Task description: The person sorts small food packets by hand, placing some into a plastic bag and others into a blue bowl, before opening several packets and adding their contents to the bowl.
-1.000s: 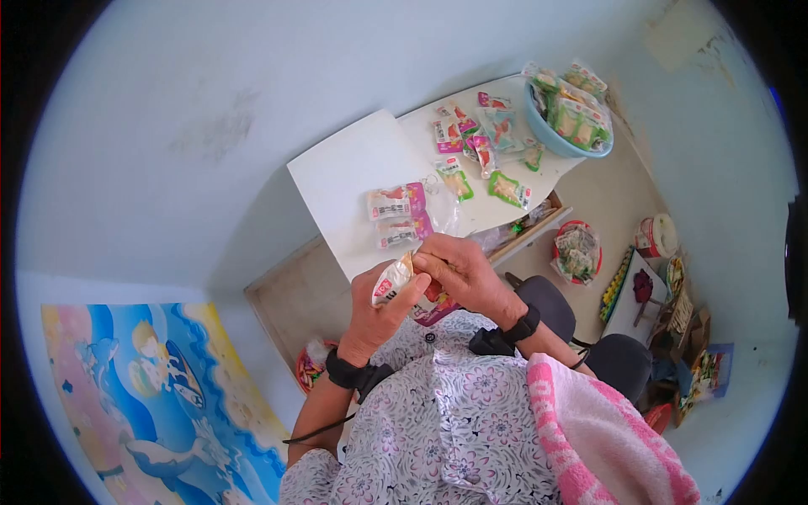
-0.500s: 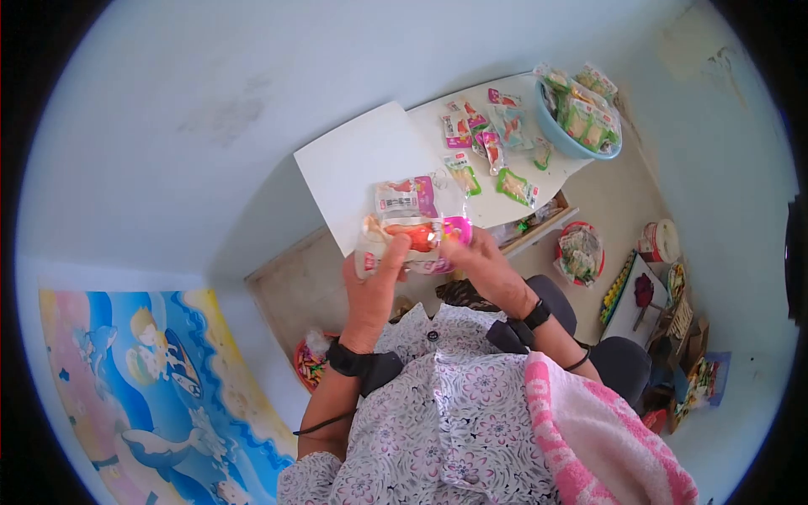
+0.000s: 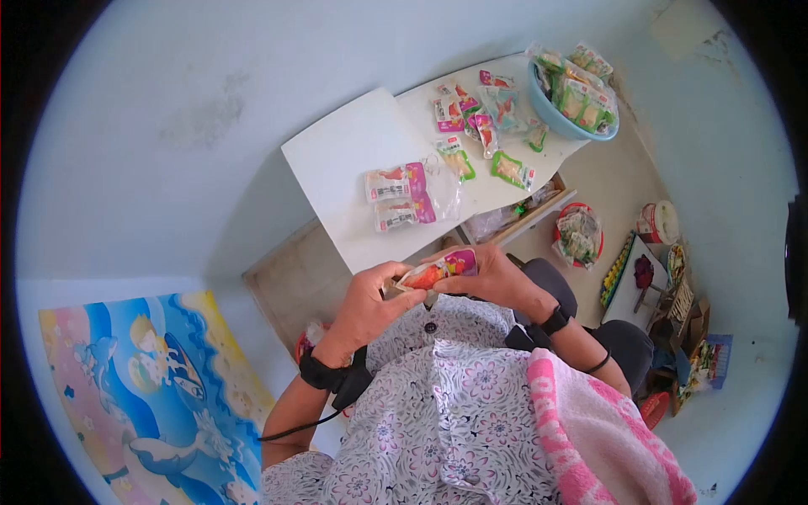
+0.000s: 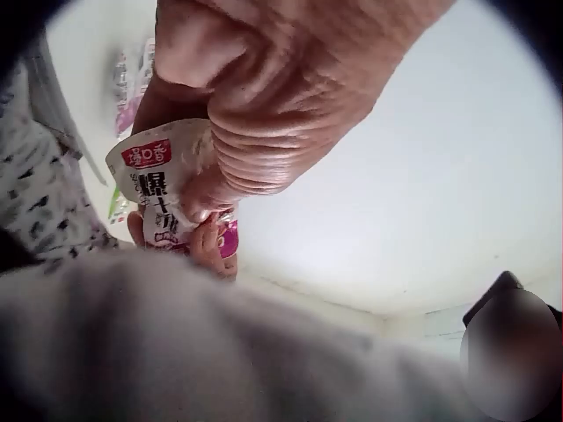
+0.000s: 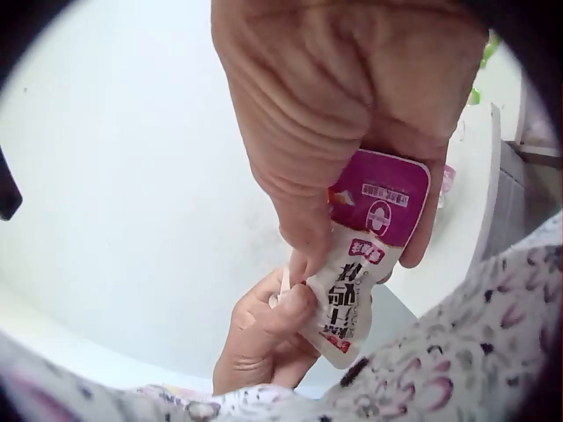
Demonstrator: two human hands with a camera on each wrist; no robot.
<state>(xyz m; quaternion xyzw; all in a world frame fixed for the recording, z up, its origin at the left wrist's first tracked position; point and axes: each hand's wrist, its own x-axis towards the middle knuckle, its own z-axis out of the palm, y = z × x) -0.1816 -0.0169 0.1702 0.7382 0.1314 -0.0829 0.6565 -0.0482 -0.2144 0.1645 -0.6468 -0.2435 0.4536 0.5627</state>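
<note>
Both hands hold one snack packet (image 3: pixel 438 269), white and magenta with a red picture, close to the chest. My left hand (image 3: pixel 370 299) pinches its left end, seen as the white printed end of the packet (image 4: pixel 163 189) in the left wrist view. My right hand (image 3: pixel 492 278) grips the magenta end, and the packet (image 5: pixel 365 255) hangs between thumb and fingers in the right wrist view. Two similar packets (image 3: pixel 400 195) lie on the white table (image 3: pixel 345 168) just beyond the hands.
More snack packets (image 3: pixel 484 139) are scattered at the table's far end beside a blue bowl (image 3: pixel 572 105) full of them. On the floor to the right stand a red basket (image 3: pixel 578 244), a round container (image 3: pixel 659 223) and assorted clutter. A pink towel (image 3: pixel 589 421) lies on the shoulder.
The hands have come back from the table toward the chest with one packet, now held flat between them. Two packets lie on the table where one lay half a second ago.
</note>
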